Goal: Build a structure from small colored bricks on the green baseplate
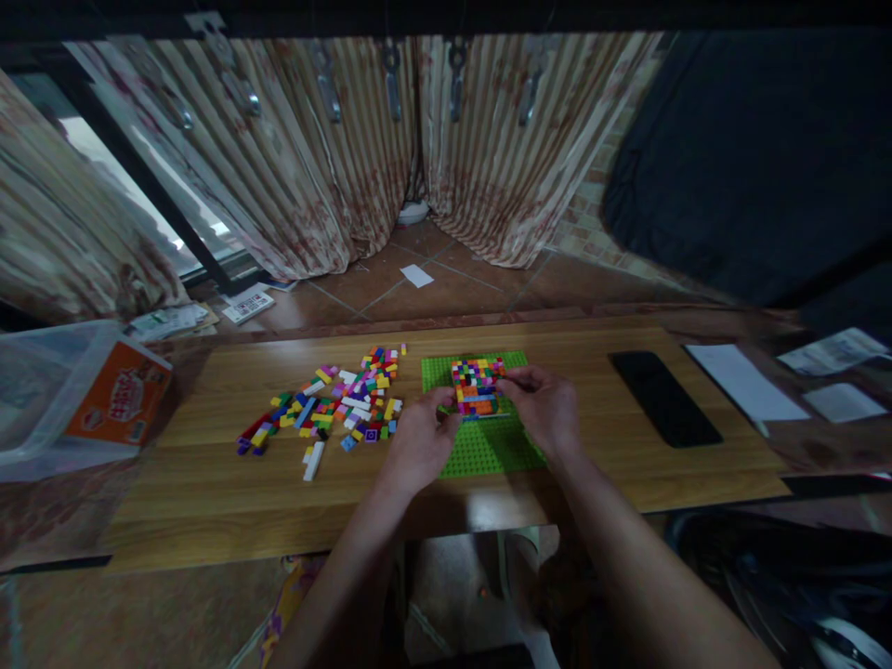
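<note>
The brick build was a patchwork of red, yellow, orange, white, blue and purple on a bright green baseplate. The loose bricks mixed white, yellow, red, green, blue, orange and purple. The desk showed brown wood grain; the curtains were beige with reddish stripes; the bin label was orange with pale lettering.

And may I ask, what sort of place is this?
Probably a room in a home, though I cannot be certain: long striped curtains hang beyond a wooden table, the floor is tiled, and colourful toy bricks lie loose on the table.
</note>
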`<state>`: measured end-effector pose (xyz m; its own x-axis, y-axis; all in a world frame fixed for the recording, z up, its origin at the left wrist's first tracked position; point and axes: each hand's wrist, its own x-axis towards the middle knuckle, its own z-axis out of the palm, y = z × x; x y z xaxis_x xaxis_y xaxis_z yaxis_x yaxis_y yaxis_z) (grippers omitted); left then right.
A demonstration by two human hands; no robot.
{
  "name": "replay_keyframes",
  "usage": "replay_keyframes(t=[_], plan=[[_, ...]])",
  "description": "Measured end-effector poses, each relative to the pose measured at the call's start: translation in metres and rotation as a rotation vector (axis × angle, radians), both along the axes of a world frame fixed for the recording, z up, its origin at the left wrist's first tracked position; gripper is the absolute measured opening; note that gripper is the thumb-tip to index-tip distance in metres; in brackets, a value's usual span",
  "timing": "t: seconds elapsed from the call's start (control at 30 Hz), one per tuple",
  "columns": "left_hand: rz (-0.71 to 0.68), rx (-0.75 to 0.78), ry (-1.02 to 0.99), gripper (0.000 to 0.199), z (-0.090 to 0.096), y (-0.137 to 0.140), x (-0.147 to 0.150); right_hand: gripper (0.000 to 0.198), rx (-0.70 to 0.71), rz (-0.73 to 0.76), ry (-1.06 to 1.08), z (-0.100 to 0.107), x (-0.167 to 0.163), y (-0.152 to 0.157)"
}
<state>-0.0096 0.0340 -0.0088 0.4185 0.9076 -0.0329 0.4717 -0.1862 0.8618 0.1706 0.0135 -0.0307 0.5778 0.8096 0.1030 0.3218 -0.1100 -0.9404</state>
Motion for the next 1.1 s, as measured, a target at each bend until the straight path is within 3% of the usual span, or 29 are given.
replay_keyframes(t=[0.53, 0.8, 1.1], plan=[[0.015, 0.031, 0.014, 0.026, -0.004, 0.000, 0.000, 0.035, 0.016, -0.035, 0.122, -0.005, 0.004, 0.004], [0.013, 0.017, 0.021, 0.026, -0.002, -0.001, 0.001, 0.037, -0.004, -0.073, 0.331, -0.007, 0.007, 0.011], [0.023, 0.026, 0.009, 0.025, -0.007, -0.001, 0.002, 0.036, -0.032, -0.064, 0.423, 0.002, 0.004, 0.011]])
